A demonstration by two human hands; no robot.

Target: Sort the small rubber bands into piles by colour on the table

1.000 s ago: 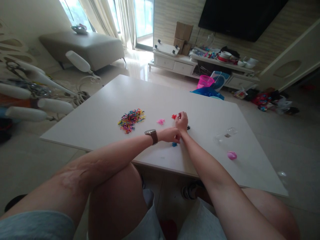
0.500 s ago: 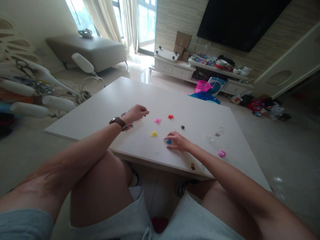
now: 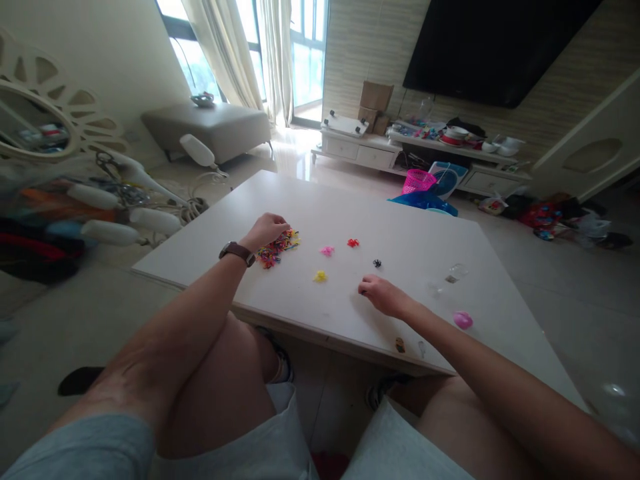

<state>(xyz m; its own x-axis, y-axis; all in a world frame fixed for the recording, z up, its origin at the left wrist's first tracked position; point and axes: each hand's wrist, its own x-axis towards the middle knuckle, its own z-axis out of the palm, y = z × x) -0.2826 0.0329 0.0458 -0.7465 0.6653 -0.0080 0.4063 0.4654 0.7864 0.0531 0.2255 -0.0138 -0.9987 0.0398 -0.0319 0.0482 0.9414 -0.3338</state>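
My left hand, with a watch on the wrist, is at the far edge of a pile of small multicoloured pieces like little rubber bands. Its fingertips are pinched together; what they hold is too small to make out. My right hand is closed just above the white table, and its fingers hide whatever is in them. Between the hands lie small heaps of one colour each: pink, yellow and red. A black heap sits just beyond my right hand.
Toward the table's right are a clear container and a pink rounded object. A small brown-and-yellow item lies by the near edge, beside a clear piece. A lamp with white shades stands left of the table.
My right hand has moved right and closed; the blue thing between its fingers is no longer visible. My left hand has drawn back over the pile, its fingers pinched. The view has shifted.
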